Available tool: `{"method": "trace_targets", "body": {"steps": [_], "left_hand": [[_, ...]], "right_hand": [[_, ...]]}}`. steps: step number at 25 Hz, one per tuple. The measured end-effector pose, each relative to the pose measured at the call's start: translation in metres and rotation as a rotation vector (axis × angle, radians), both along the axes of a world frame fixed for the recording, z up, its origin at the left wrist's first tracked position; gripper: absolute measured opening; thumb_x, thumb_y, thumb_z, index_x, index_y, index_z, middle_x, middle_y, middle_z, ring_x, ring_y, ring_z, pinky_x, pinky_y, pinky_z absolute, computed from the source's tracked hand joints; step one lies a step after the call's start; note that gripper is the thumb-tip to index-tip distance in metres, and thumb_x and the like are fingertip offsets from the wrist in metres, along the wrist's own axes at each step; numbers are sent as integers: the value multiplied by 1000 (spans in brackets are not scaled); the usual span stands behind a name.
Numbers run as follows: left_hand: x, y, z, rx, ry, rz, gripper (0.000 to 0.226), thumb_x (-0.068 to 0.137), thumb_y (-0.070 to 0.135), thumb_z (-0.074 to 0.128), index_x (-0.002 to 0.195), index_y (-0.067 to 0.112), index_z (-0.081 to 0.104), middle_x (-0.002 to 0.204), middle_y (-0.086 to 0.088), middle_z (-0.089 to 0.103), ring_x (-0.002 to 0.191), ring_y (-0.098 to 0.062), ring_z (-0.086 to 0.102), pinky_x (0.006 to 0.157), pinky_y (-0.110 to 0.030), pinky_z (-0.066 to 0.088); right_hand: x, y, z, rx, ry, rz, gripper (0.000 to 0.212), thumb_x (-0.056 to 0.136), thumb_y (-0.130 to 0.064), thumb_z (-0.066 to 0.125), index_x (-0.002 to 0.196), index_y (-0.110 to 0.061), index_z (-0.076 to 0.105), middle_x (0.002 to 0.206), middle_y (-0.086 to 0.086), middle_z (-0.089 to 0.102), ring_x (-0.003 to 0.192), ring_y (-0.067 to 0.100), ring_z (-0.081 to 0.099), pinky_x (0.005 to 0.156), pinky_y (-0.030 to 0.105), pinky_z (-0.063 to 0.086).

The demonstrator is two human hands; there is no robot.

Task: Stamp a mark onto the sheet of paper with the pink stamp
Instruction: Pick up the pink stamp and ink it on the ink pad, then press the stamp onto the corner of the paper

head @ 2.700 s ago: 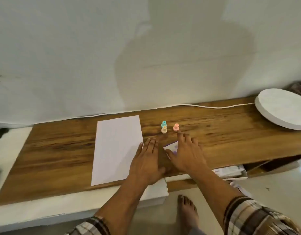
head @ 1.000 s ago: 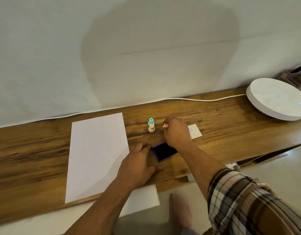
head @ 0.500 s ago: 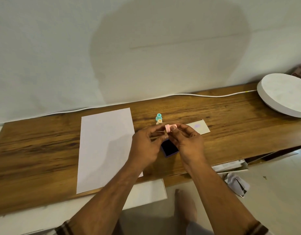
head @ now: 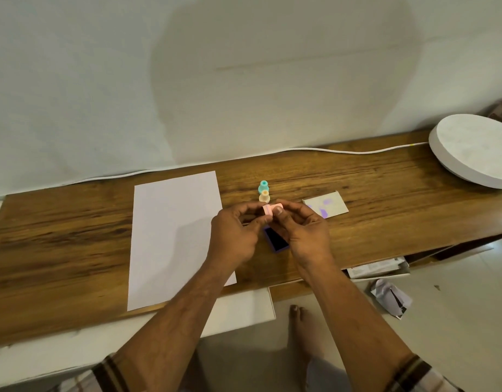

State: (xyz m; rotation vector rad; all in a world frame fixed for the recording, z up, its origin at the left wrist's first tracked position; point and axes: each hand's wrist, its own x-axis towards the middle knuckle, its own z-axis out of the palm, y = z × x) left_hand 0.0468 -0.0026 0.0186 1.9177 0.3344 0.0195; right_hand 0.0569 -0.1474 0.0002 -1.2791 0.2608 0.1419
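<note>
Pinching pink stamp (head: 270,209), both hands

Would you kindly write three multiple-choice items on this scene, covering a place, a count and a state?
1. Where does the sheet of paper lie, relative to the ink pad?
A. to its left B. to its right C. under it
2. How many stamps stand on the table?
A. one B. two C. four
3. The pink stamp is:
A. standing on the table B. pressed on the paper C. held in both hands

1 A: paper lies left of the pad.
2 B: the teal stamp and the orange stamp.
3 C: left hand and right hand pinch it.
</note>
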Motion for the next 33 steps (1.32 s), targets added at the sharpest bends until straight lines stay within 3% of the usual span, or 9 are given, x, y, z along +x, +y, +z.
{"method": "trace_targets", "body": {"steps": [4, 7, 9, 12, 15, 18, 24, 30, 33], "left_hand": [[2, 4, -7, -91, 50, 19, 29, 86, 33, 78, 115, 29, 77, 106, 16, 77, 101, -7, 70, 85, -27, 58], [2, 10, -20, -7, 69, 58, 28, 89, 31, 77, 116, 27, 75, 105, 16, 74, 100, -8, 68, 78, -18, 52], [1, 16, -28, 32, 88, 84, 30, 90, 31, 76, 119, 24, 74, 112, 10, 74, 100, -7, 65, 77, -14, 46], [0, 20, -36, 10, 102, 117, 34, 90, 31, 75, 122, 24, 73, 122, 6, 73, 102, -5, 61, 86, -20, 46], [-1, 19, -39, 11, 96, 104, 34, 89, 31, 76, 122, 25, 73, 122, 6, 73, 100, -4, 61, 87, -21, 46], [-1, 20, -43, 19, 92, 103, 34, 90, 30, 76, 123, 25, 73, 123, 5, 73, 103, -6, 62, 90, -23, 47], [0, 20, -46, 56, 87, 88, 33, 89, 29, 76, 121, 26, 72, 117, 9, 73, 95, -3, 62, 73, -10, 40], [1, 21, -45, 68, 96, 56, 31, 89, 28, 77, 120, 27, 72, 112, 11, 73, 89, 0, 63, 72, -10, 43], [-2, 20, -42, 80, 83, 41, 32, 90, 28, 76, 122, 26, 70, 113, 11, 72, 93, -2, 65, 74, -10, 43]], "right_hand": [[6, -7, 1, -38, -112, -51, 23, 90, -7, 79, 110, -19, 81, 109, -4, 83, 108, 13, 77, 89, 32, 64], [7, -23, -4, -530, -241, 2, 26, 93, -20, 80, 108, -41, 77, 103, -32, 75, 105, -8, 69, 85, 15, 58], [4, -28, -11, -778, -312, 127, 25, 97, -23, 76, 117, -39, 76, 108, -28, 73, 104, -7, 66, 86, 13, 55], [3, -27, -20, -1006, -411, 249, 27, 102, -23, 71, 128, -27, 74, 123, -10, 74, 108, 0, 62, 89, 13, 50], [4, -24, -23, -1087, -476, 286, 27, 103, -24, 68, 130, -23, 73, 126, -4, 74, 114, 11, 65, 93, 25, 54], [3, -22, -25, -1145, -468, 298, 27, 104, -23, 67, 129, -21, 74, 124, -2, 75, 112, 13, 66, 89, 21, 48], [-4, -14, -28, -1232, -495, 261, 21, 102, -17, 68, 121, -16, 75, 113, 5, 78, 106, 23, 64, 86, 40, 57], [0, -16, -36, -1314, -462, 227, 16, 101, -24, 69, 116, -24, 74, 108, -3, 78, 113, 17, 48, 82, 30, 41], [2, -15, -35, -1315, -447, 229, 17, 101, -27, 69, 117, -26, 74, 108, -3, 78, 113, 17, 48, 81, 31, 44]]}}
